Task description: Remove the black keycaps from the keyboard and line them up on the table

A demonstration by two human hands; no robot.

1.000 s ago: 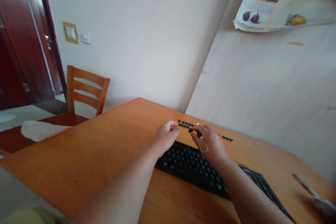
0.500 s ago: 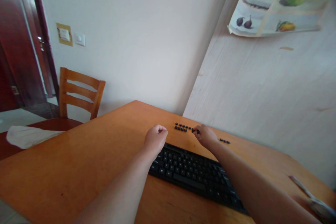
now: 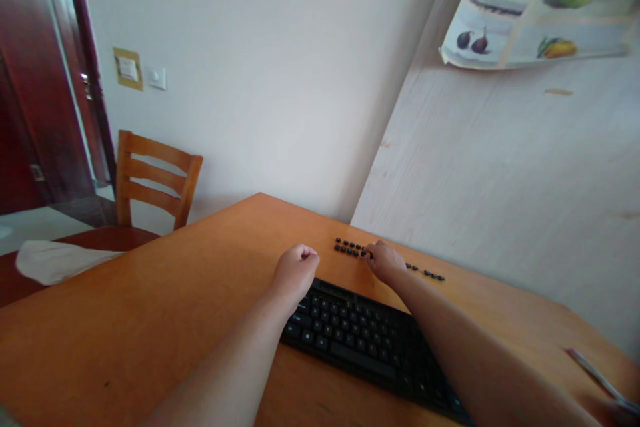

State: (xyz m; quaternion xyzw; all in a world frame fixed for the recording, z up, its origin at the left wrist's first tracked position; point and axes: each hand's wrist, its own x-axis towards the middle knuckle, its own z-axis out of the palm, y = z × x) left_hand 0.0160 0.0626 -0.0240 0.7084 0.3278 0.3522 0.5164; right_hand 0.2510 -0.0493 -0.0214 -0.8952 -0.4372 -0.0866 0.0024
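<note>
Small black keycaps (image 3: pixel 349 251) lie in two short rows on the wooden table, behind a black keyboard (image 3: pixel 355 330). At the right end of the front row, my right hand (image 3: pixel 385 261) pinches a keycap (image 3: pixel 365 254) between thumb and fingers, down at the tabletop. To the right of that hand, more keycaps (image 3: pixel 434 275) continue in a line, partly hidden by the hand. My left hand (image 3: pixel 297 269) is closed in a loose fist above the keyboard's far left corner. Whatever its fingers hold, if anything, is hidden. My right forearm covers part of the keyboard's right side.
The wooden table (image 3: pixel 210 280) reaches back to a white wall and a leaning pale board (image 3: pixel 490 167) with fruit pictures. A slim tool (image 3: pixel 595 373) lies at the right edge. A wooden chair (image 3: pixel 155 177) with a white cloth (image 3: pixel 65 260) stands left.
My right hand has moved slightly left and down, bringing its keycap to the end of the front row. More keycaps show to its right. My left hand stays closed in place.
</note>
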